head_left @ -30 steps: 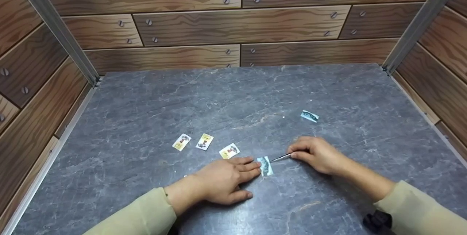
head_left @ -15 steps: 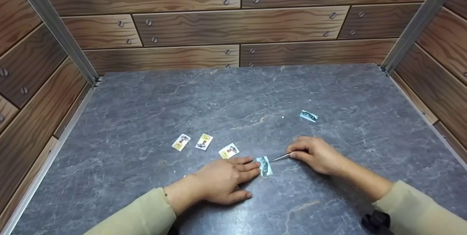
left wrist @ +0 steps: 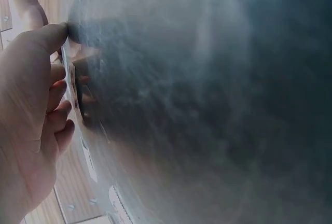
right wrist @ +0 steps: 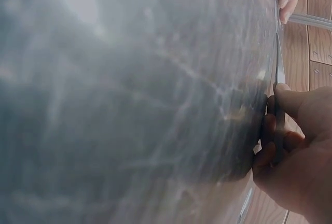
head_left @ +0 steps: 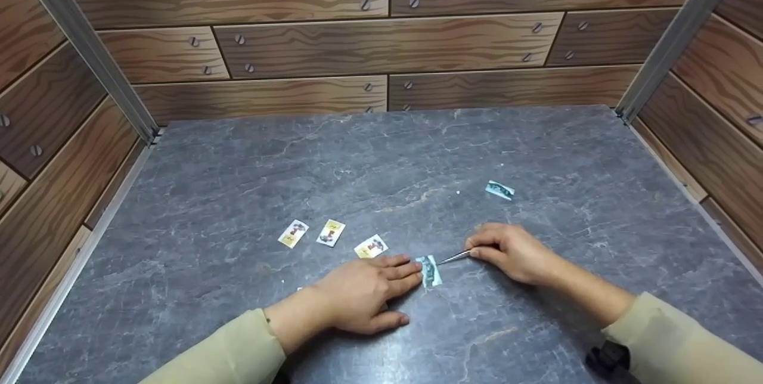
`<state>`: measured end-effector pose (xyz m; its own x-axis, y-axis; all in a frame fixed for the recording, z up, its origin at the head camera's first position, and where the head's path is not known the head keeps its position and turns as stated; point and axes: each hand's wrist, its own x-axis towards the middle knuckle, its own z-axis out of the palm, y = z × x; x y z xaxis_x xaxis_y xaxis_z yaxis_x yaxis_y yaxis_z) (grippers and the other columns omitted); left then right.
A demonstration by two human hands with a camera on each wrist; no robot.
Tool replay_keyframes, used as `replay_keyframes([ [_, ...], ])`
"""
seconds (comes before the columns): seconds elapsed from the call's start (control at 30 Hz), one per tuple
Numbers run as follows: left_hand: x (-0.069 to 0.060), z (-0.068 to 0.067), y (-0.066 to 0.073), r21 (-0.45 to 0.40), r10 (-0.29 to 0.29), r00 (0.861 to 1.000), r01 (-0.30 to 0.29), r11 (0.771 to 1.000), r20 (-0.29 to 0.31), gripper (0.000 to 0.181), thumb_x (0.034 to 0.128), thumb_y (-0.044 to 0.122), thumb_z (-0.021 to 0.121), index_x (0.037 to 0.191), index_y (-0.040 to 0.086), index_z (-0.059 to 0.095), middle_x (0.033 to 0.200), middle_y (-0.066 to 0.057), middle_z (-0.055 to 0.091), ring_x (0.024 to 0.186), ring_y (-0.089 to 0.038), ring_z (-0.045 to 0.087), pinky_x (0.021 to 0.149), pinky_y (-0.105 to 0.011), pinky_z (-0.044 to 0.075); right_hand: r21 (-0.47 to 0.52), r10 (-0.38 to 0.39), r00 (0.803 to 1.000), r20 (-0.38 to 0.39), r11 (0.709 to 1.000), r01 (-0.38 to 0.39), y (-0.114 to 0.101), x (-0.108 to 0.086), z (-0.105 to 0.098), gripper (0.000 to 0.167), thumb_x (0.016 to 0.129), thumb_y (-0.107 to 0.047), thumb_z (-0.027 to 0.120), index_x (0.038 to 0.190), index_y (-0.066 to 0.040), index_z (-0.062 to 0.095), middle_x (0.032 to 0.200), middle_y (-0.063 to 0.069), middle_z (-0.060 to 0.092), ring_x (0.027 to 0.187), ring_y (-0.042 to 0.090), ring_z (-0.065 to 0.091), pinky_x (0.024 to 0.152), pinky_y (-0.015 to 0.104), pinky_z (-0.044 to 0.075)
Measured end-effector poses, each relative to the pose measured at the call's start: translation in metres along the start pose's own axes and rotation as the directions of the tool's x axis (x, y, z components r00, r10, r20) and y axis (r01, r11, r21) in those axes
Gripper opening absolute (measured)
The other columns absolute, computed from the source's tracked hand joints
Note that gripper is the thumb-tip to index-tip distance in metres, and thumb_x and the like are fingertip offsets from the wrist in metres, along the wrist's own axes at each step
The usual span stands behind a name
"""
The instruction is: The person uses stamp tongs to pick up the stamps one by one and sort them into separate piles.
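Note:
My left hand lies palm down on the table with straight fingers, their tips touching the left edge of a blue-green postage stamp. From the other side, my right hand pinches slim metal tweezers whose tips meet the stamp's right edge. Whether the tips grip the stamp or only touch it is too small to tell. In the right wrist view the tweezers run low along the tabletop between thumb and fingers. A yellow-and-white stamp lies just beyond the left fingers.
Two more yellow-and-white stamps, one farther left and one beside it, lie flat. Another blue-green stamp is at the far right. A white scrap shows by the left wrist. Wood-patterned walls enclose the marbled grey table.
The head view has shifted slightly, so everything appears a little to the left. Both hands, the tweezers and the stamps keep their places on the table.

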<state>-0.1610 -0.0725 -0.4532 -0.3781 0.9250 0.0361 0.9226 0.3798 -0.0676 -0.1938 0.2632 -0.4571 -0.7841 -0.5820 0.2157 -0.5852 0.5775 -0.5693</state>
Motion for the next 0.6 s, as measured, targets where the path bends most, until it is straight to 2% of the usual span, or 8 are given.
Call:
replay_keyframes([
  [0.3, -0.008, -0.003, -0.003, -0.037, -0.024, 0.998, 0.022, 0.999, -0.058, 0.073, 0.1079, 0.058, 0.049, 0.159, 0.006, 0.049, 0.161, -0.009, 0.051, 0.149, -0.028, 0.047, 0.123, -0.035, 0.034, -0.004, 0.025, 1.000, 0.006, 1.000, -0.025, 0.000, -0.001, 0.000, 0.008, 0.099, -0.012, 0.075, 0.101, -0.016, 0.082, 0.099, -0.007, 0.074, 0.095, 0.013, 0.067, 0.088, 0.038, 0.057],
  [0.6, -0.023, -0.013, -0.012, -0.073, -0.077, 0.995, 0.072, 0.995, -0.071, 0.072, 0.1093, 0.057, 0.046, 0.157, 0.003, 0.050, 0.161, -0.013, 0.050, 0.150, -0.031, 0.046, 0.124, -0.038, 0.033, 0.013, 0.026, 1.000, 0.015, 1.000, -0.026, -0.001, -0.001, -0.003, 0.010, 0.099, -0.010, 0.074, 0.102, -0.016, 0.082, 0.102, -0.006, 0.075, 0.099, 0.015, 0.068, 0.091, 0.039, 0.057],
])
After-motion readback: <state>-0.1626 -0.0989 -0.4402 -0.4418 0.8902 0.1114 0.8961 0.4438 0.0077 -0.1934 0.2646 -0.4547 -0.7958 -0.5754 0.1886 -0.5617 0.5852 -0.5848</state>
